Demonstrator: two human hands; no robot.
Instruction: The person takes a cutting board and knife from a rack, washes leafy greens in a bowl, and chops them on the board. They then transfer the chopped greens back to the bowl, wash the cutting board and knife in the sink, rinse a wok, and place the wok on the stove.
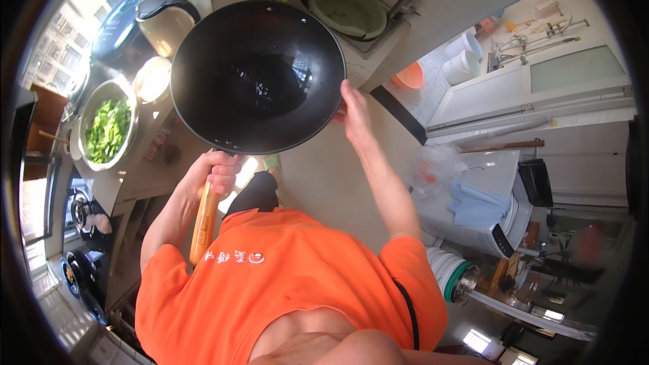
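A large black wok (pixel 223 76), its dark inside showing wet glints, is held up in front of my orange shirt. My left hand (pixel 216 175) is closed around its light wooden handle (pixel 204 223), near where the handle meets the wok. At the right edge, my right hand (pixel 353 109) grips the wok's rim, thumb on the near face and fingers partly hidden behind it. Just beyond the wok is a sink (pixel 366 50) holding a green basin (pixel 350 7) below a faucet (pixel 405 2).
On the left counter stand a white bowl of chopped greens (pixel 107 129), a small pale bowl (pixel 153 79) and an electric kettle (pixel 165 25). A gas stove (pixel 83 213) lies lower left. To the right are a washing machine (pixel 456 208) with a blue cloth (pixel 476 203) and a doorway with buckets (pixel 460 67).
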